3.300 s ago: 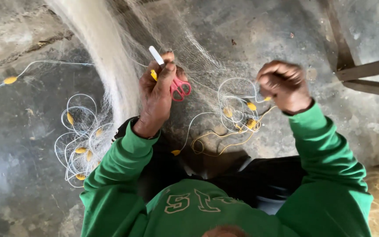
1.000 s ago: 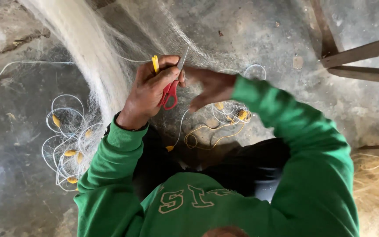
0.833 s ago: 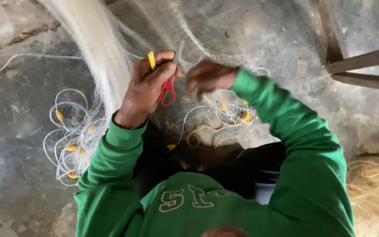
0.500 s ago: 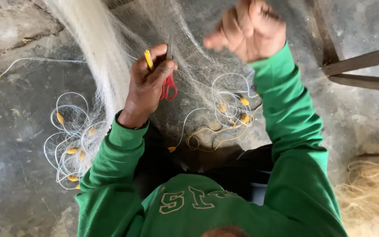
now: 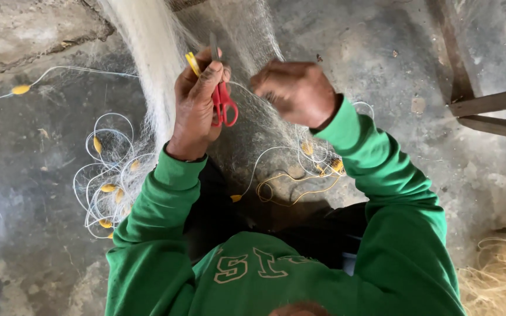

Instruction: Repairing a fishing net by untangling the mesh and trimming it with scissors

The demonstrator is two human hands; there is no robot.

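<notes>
The concrete floor [image 5: 42, 234] fills the view and carries everything else. No container is in view; all items lie loose on the floor or are held in the hands.

The fishing net [image 5: 247, 35] is the largest item. It descends from 12 o'clock as fine mesh, with a dense white bunched strand [image 5: 147, 52] at 11 o'clock. Its long axis runs from 12 o'clock toward the frame centre.

The person wears a green sweatshirt [image 5: 265, 281], occupying 6 o'clock.

Two dark wooden bars [image 5: 493, 111] enter at 3 o'clock. A heap of straw-coloured fibre [image 5: 499, 281] lies at 4 o'clock.

Coiled white line [image 5: 106, 175] with small yellow floats [image 5: 108, 188] lies at 8 o'clock. A second coil of white and yellow line [image 5: 300, 181] lies just below centre, between the arms. A single yellow float [image 5: 20, 89] on a white line lies at 10 o'clock.

The left hand [image 5: 197, 102] is closed around the red-handled scissors [image 5: 222, 99] and a yellow tool [image 5: 192, 63]. The scissors sit just above centre; the blades point toward 12 o'clock, handles toward 6 o'clock, long axis near vertical. The yellow tool projects toward 11 o'clock.

The right hand [image 5: 294, 90], just beside the scissors at 1 o'clock, is curled into a fist against the mesh; what it pinches cannot be determined.
</notes>
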